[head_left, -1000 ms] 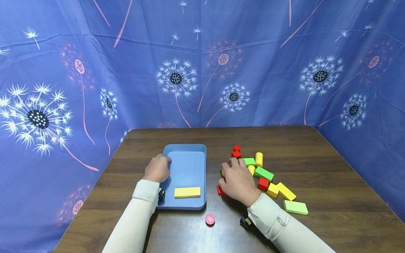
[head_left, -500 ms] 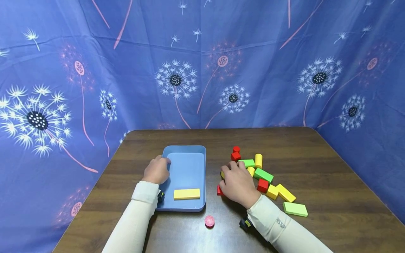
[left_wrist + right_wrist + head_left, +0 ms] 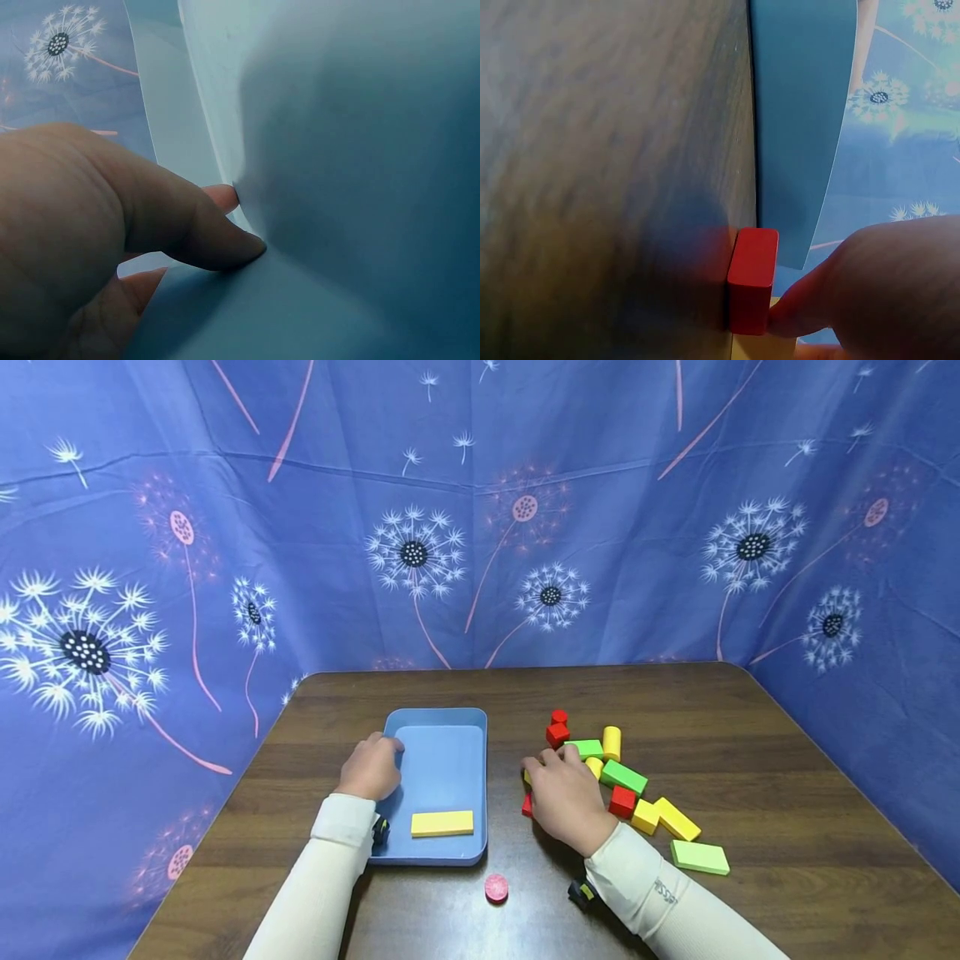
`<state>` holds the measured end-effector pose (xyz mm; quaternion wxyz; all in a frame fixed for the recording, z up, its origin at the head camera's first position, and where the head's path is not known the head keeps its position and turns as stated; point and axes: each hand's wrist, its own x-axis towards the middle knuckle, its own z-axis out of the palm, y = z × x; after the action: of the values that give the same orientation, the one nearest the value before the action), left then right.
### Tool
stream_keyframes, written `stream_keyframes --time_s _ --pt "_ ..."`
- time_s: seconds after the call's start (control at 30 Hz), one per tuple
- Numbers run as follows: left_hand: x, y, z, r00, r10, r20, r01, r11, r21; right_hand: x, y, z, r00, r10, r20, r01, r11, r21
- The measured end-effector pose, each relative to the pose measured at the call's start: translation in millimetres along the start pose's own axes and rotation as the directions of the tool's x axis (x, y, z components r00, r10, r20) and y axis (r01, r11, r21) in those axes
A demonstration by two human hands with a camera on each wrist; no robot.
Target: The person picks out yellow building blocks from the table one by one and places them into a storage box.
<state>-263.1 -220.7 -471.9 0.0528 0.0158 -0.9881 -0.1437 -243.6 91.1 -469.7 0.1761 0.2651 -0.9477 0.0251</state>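
With my right hand, fingers bent, I'm touching the red block; whether I'm pinching it, I can't tell. It's lying thumb-side, towards the blue tray my left hand is gripping.

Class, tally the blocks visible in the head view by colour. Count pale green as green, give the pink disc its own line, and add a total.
Red blocks: 4
Yellow blocks: 6, two partly hidden by the right hand
Green blocks: 3
Pink disc: 1
Total visible: 14
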Motion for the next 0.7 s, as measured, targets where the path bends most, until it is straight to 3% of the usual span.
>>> stream_keyframes --time_s 0.27,0.43,0.7 --pt "0.3 2.8 -1.0 1.0 -0.008 0.015 0.008 1.0 -0.009 -3.1 0.8 -3.0 1.0 0.013 0.019 -0.013 0.999 -0.032" --pt "-0.5 2.6 -1.0 1.0 -0.008 0.019 0.008 1.0 -0.009 -3.0 2.5 -4.7 1.0 -0.019 -0.009 0.018 0.998 -0.058" --pt "1.2 -0.7 -0.7 1.0 -0.007 0.005 0.007 1.0 -0.001 0.8 0.3 -10.5 0.998 -0.051 -0.034 0.051 0.999 -0.019"
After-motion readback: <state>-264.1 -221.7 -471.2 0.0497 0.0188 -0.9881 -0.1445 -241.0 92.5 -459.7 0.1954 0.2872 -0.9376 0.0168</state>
